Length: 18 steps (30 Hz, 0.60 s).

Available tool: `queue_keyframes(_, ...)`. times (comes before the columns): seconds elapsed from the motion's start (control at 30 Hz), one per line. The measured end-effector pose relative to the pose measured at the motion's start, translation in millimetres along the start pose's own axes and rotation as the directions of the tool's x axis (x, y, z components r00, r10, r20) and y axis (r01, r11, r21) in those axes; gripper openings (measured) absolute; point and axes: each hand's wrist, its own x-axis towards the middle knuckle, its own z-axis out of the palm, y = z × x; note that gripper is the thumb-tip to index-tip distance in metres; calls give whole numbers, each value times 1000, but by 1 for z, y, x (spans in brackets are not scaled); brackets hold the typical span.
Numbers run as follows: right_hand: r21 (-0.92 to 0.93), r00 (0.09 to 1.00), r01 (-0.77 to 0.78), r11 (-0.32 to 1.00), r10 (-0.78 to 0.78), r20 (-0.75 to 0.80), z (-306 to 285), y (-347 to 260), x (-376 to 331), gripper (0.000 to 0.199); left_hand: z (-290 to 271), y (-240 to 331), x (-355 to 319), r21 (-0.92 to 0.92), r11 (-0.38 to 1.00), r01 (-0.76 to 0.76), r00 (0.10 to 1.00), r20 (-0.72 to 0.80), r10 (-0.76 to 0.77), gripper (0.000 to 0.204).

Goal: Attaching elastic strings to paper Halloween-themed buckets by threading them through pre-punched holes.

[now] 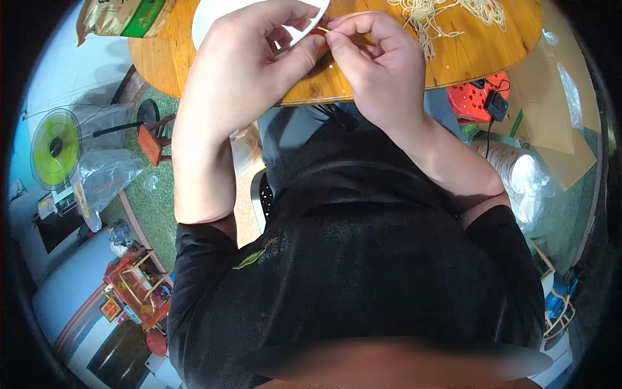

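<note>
My left hand (259, 55) is curled over the right edge of a white plate (206, 14) on the wooden table. Its thumb and fingers bend toward my right hand, and what they grip, if anything, is hidden. Close beside it, my right hand (385, 55) pinches a short piece of thin cream strand (324, 29) between thumb and index finger. The two hands' fingertips almost meet at this strand. Beyond my right hand lie a loose bundle of cream strands (424, 23), like string, and a second such bundle (487, 11).
The round wooden table (479, 61) has its near edge just under my hands. A gold and green packet (123, 18) stands at far left. A green fan (56, 148) is on the left; a red stool (470, 102) with a black adapter (496, 106) and cardboard (551, 78) are on the right.
</note>
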Motion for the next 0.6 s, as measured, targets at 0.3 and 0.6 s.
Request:
queue_keyframes(0.3, -187, 997, 72, 980, -70, 14, 3, -9, 4, 6, -21, 39, 14, -222, 957, 189, 979, 121, -165, 20)
queue_keyframes(0.6, -278, 986, 164, 946, -162, 30, 2, -10, 7, 9, -30, 41, 31, 109, 940, 324, 916, 214, -341, 9)
